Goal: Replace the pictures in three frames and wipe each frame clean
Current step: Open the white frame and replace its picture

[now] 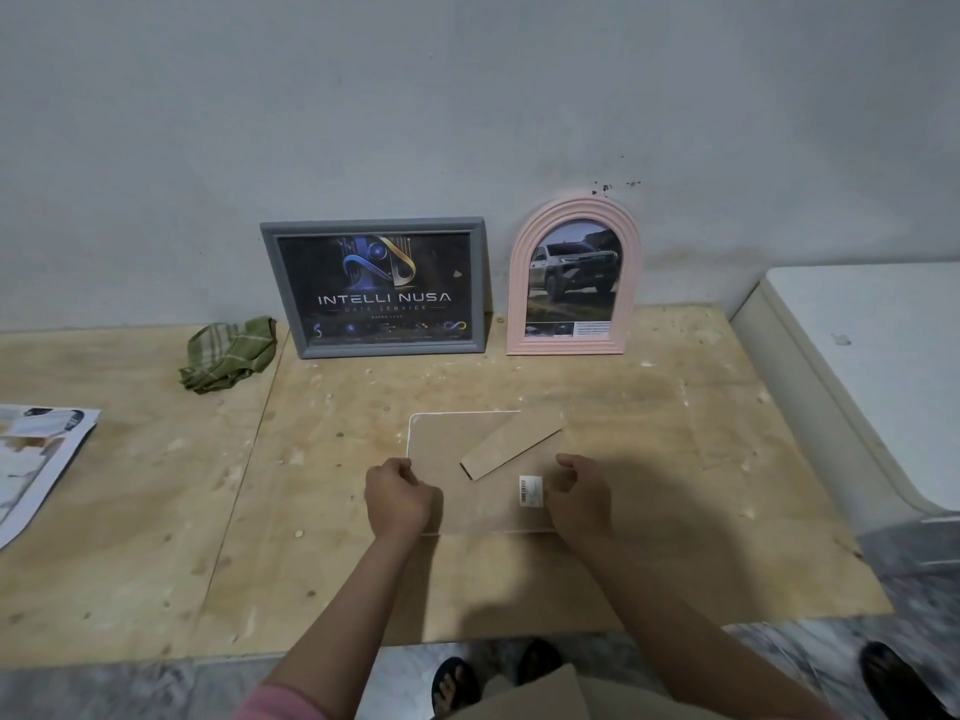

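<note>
Two upright frames behind face-down white-edged frame (467, 449): grey rectangular frame (376, 288), pink arched frame (574, 278); green checked cloth (228, 353) far-left. Left hand (400, 496), right hand (576, 493) curled, pinching its brown backing.

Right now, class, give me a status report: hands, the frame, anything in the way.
Left hand and right hand curled on face-down frame. Its stand lies flat. Cloth unused by wall. Nothing obstructing.

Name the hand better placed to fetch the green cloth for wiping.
Left. The cloth lies at the back left by the gray frame, nearer the left hand. The right hand would have to cross over the face-down frame.
</note>
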Available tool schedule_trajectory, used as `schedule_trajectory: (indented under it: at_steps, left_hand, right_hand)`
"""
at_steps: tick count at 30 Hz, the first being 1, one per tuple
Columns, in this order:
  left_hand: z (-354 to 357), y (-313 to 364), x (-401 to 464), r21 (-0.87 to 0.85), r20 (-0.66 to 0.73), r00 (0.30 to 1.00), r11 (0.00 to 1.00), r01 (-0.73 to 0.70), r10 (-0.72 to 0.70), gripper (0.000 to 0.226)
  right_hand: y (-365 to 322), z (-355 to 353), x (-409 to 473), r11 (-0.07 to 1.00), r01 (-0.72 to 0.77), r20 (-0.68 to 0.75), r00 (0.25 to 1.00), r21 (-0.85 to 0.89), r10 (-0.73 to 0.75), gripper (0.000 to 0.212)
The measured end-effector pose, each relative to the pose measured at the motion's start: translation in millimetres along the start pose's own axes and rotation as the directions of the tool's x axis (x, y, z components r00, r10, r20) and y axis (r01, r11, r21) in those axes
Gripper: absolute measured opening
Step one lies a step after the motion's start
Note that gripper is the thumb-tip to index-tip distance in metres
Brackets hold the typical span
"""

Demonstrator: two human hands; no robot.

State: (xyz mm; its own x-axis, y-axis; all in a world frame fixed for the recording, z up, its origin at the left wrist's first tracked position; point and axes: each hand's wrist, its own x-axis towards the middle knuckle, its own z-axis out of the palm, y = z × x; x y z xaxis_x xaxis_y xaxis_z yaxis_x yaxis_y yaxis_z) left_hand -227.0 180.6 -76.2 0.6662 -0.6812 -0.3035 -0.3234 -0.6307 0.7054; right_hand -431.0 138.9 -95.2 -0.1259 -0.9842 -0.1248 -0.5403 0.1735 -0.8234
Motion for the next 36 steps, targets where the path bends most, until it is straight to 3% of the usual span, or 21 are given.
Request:
schedule_trajectory:
  at_steps: [3,6,9,15,20,22,25,28,36]
  left_hand:
    - [-0.3,-2.1,-1.4,0.01,-0.003,1.0,1.0,-0.003,0.003,0.032]
    - [-1.8,-1.0,-7.5,0.018,-0.017,1.0,1.0,-0.003,0.003,0.009]
    - [-0.7,-6.0,-9.5,0.023,-0.015,1.0,0.999,0.022,-0.022,0.02]
    - [-0.2,-15.0,-7.5,0.054,0.075,0.997,0.999,-0.004,0.0,0.019]
    - [-6.6,-14.7,-12.6,0.071,0.063,0.998,0.997,-0.034,0.03,0.008]
    - [-9.9,-16.5,-15.4,0.075,0.06,0.997,0.996,-0.044,0.04,0.019]
    - [-19.4,-17.5,-16.4,0.08,0.156,0.987,0.995,-0.055,0.042,0.02]
    - [-29.3,-17.6,-14.0,0.118,0.257,0.966,0.991,-0.061,0.029,0.024]
    - [-29.5,-9.7,-12.9,0.127,0.208,0.978,0.991,-0.045,0.018,0.017]
  right_hand:
    - [3.4,0.6,-3.8,0.998,0.061,-0.01,0.998,-0.019,-0.061,0.039]
    - [5.7,2.3,-8.1,0.988,0.138,-0.026,0.99,-0.073,-0.141,0.028]
    - [5.5,6.6,-11.3,0.97,0.187,-0.017,0.981,-0.152,-0.192,0.029]
    - [1.2,18.2,-20.4,0.935,0.289,0.101,0.957,-0.203,-0.274,0.027]
    - [8.3,1.5,-13.4,0.968,0.183,0.076,0.982,-0.171,-0.172,0.04]
    - [11.7,-7.3,-13.9,0.982,0.096,0.055,0.995,-0.16,-0.088,0.043]
    - [14.3,-20.1,-9.7,0.988,-0.011,0.151,0.988,-0.155,0.034,0.042]
    - [10.5,-31.7,-3.4,0.984,-0.038,0.226,0.971,-0.176,0.077,0.04]
    - [2.4,-37.4,0.4,0.981,-0.058,0.24,0.965,-0.184,0.102,0.034]
